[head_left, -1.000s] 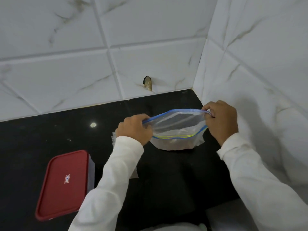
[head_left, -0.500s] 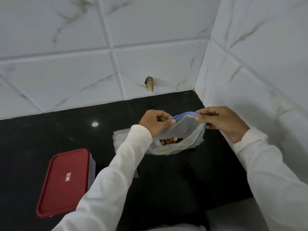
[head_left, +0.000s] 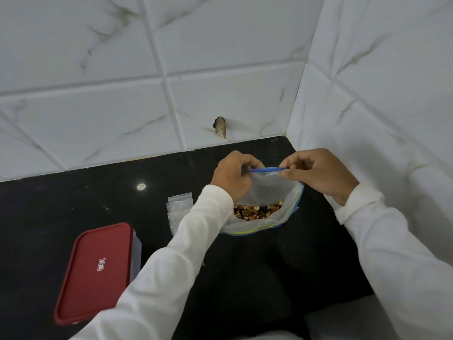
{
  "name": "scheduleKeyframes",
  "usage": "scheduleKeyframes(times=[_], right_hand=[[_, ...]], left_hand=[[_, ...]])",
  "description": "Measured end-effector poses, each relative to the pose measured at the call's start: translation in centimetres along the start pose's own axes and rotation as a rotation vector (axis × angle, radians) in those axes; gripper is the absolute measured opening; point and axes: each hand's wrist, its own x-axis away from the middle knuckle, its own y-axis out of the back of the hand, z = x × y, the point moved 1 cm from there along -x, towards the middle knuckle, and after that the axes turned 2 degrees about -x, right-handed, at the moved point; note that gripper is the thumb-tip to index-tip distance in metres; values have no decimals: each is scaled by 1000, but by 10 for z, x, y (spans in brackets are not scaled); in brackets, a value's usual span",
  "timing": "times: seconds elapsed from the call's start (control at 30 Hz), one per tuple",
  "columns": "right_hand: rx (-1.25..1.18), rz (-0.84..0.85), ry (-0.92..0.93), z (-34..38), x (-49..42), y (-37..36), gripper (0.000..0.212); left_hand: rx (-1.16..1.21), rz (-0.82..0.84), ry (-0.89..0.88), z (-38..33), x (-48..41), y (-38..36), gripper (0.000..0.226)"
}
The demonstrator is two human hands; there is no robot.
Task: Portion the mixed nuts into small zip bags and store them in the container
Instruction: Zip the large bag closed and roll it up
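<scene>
A large clear zip bag (head_left: 269,190) with a blue zip strip stands on the black counter near the corner, its mouth pulled open. Mixed nuts (head_left: 256,212) show inside it. My left hand (head_left: 232,177) pinches the far rim of the bag at its left end. My right hand (head_left: 316,174) pinches the same blue rim at its right end. A small stack of empty clear zip bags (head_left: 177,209) lies flat just left of my left sleeve. The container (head_left: 98,271), with its red lid on, sits at the front left.
The black counter (head_left: 61,204) ends at white tiled walls behind and to the right. A small brown lump (head_left: 220,126) sticks out of the back wall just above the counter. The counter's front edge runs at the lower right.
The bag was held stretched wide by both ends; my hands have since come closer together on the far rim, and the mouth now gapes toward me, showing the nuts.
</scene>
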Motion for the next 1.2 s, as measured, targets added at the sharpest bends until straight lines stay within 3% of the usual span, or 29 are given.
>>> scheduleKeyframes(times=[0.1, 0.2, 0.3, 0.4, 0.57, 0.73, 0.9, 1.0, 1.1, 1.2], right_hand=[[118, -148, 117, 3, -2, -6, 10], [189, -244, 212, 4, -3, -12, 15], [245, -244, 281, 5, -4, -15, 18], [246, -161, 194, 8, -7, -15, 24], [309, -210, 194, 6, -11, -14, 46], [263, -140, 146, 2, -2, -14, 21], [420, -471, 210, -5, 6, -14, 21], [493, -560, 116, -10, 5, -14, 27], [395, -577, -42, -20, 1, -6, 31], [-164, -396, -208, -20, 4, 7, 18]], left_hand=[[115, 76, 29, -3, -3, -5, 11], [126, 31, 12, -5, -4, -9, 10], [-87, -128, -168, -9, -5, -8, 15], [-270, -292, -376, -10, -8, -9, 18], [-372, -342, -453, -8, -10, -13, 33], [-422, -325, -456, 2, -10, -10, 45], [-522, -322, -422, 14, -7, -11, 63], [-534, -372, -367, 25, -2, -6, 55], [-535, -369, -237, 40, 4, 6, 33], [-478, -331, -23, 57, 13, 20, 18]])
